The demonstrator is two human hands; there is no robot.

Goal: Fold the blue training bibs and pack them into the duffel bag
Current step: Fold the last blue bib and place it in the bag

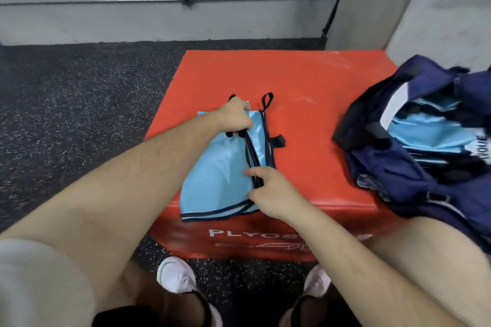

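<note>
the folding step is in hand: a shiny light-blue fabric training bib (218, 167) with black trim lies half-folded on the red vinyl plyo box (305, 103), its trimmed edges gathered along its 3 o'clock side. the left hand (235, 117) curls its fingers round the black trim at the bib's 12 o'clock end, while the right hand (268, 190) pinches the same trimmed edge near 5 o'clock, one finger stretched over the cloth. next, i judge, the bib needs another fold and a carry toward 3 o'clock, where the open navy fabric duffel bag (398, 175) holds other folded blue bibs (425, 130).
</note>
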